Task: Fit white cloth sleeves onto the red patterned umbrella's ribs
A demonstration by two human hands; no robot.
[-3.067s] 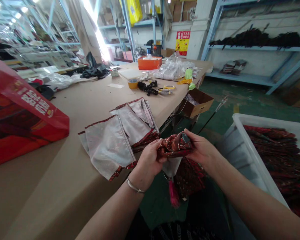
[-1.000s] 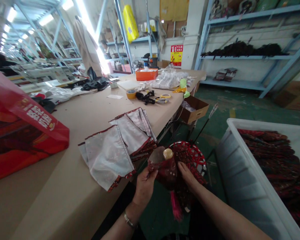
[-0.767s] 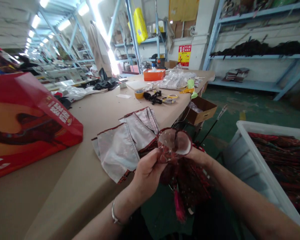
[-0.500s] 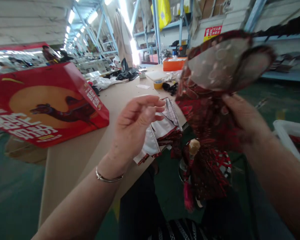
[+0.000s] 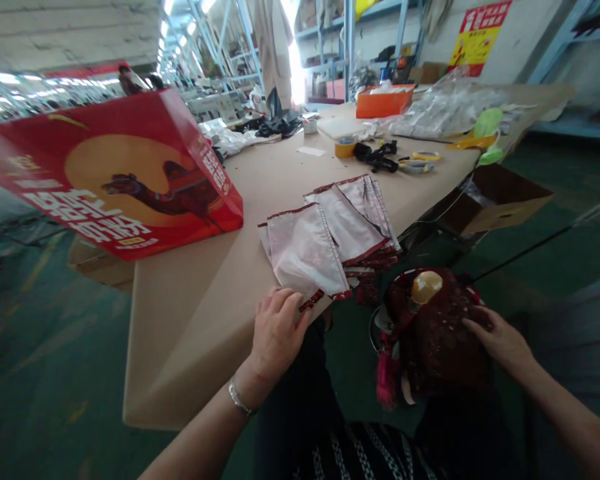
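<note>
On the table corner lies a stack of white-lined fabric pieces (image 5: 307,247) with dark red edging, fanned in overlapping layers. My left hand (image 5: 280,327) has its fingers bent over the near corner of the top piece, by a small dark red patterned strip. Lower right, beside the table, a dark red patterned fabric piece (image 5: 445,340) lies on a pile whose support is mostly hidden. My right hand (image 5: 503,337) pinches its right edge between thumb and fingers. A pale yellow rounded knob (image 5: 427,288) and a pink tassel (image 5: 387,380) show at the pile's left.
A red box with a camel picture (image 5: 145,180) stands on the table's left. Farther back are yellow tape (image 5: 345,147), yellow-handled pliers (image 5: 420,162), an orange box (image 5: 385,101) and clear plastic bags (image 5: 450,110). An open cardboard box (image 5: 500,200) sits below the table's right edge.
My right hand has lowered the dark red fabric piece from raised in front of me onto the pile. My left hand has come down from the air to the white-lined stack.
</note>
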